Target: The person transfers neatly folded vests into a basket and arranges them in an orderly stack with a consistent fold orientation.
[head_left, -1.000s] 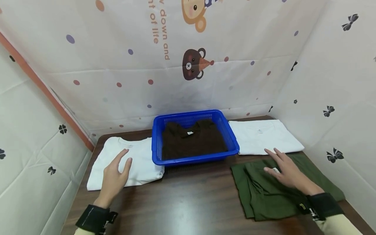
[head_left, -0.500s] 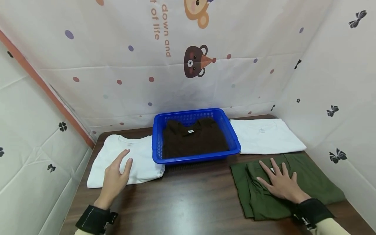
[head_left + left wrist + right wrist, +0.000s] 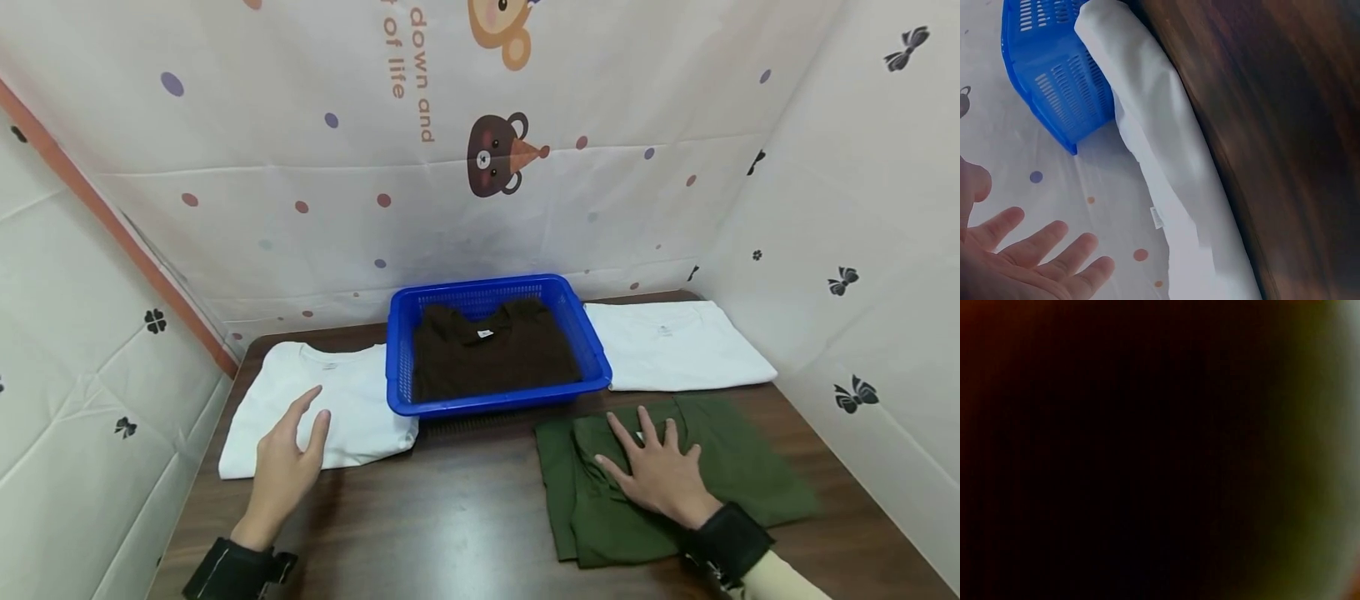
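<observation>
My right hand [image 3: 663, 475] rests with spread fingers on a folded dark green T-shirt [image 3: 742, 467], which lies at the right of the table. The right wrist view is nearly black, with a blurred greenish strip at its right side. My left hand [image 3: 283, 462] hovers with relaxed fingers over the front of a folded white T-shirt [image 3: 352, 408] at the left; nothing is in its grasp. In the left wrist view, the left fingers [image 3: 1041, 244] are apart from the white shirt's rolled edge. A blue plastic basket [image 3: 495, 405] holds a folded dark brown shirt [image 3: 498, 358].
Another folded white shirt [image 3: 675, 346] lies at the back right, beside the basket and behind the green one. Printed cloth walls [image 3: 300, 267] enclose the brown wooden table [image 3: 457, 525] at the back and both sides.
The right hand has come down onto the green shirt and slid it leftward, away from the right wall. The left hand has stayed almost in place.
</observation>
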A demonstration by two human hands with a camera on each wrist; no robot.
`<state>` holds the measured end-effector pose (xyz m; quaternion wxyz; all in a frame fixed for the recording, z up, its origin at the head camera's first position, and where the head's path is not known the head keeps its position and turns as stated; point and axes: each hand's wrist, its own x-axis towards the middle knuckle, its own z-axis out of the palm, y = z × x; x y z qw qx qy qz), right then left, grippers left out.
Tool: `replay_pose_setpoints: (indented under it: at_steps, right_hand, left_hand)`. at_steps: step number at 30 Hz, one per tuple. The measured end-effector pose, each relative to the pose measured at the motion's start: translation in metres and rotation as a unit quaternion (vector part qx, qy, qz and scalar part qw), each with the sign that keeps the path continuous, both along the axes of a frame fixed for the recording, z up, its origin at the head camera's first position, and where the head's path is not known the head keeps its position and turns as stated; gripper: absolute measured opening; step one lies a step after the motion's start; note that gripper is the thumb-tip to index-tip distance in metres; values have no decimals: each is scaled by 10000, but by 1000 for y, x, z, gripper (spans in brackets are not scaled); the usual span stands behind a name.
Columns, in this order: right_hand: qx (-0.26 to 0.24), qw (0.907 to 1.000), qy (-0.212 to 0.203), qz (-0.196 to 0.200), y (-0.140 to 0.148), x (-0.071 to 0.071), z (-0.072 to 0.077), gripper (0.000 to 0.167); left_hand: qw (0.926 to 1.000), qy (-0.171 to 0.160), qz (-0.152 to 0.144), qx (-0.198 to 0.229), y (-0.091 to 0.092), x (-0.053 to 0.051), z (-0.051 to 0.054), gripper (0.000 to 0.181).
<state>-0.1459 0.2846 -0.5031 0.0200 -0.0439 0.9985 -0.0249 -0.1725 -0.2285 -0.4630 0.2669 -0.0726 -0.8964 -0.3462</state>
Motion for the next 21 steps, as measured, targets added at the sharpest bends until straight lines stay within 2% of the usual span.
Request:
replay_pose_setpoints:
  at_steps: [8, 13, 21]
  right_hand:
    - [121, 9999, -72, 90, -49, 1, 3, 78]
    - [33, 9998, -127, 138, -73, 1, 8, 79]
    - [-253, 9993, 249, 140, -110, 12, 5, 72]
  left_hand:
    - [10000, 25, 58, 27, 1, 10, -1, 44]
    - [9998, -108, 153, 8, 4, 15, 1, 43]
    - [9994, -228, 249, -52, 9, 25, 2, 42]
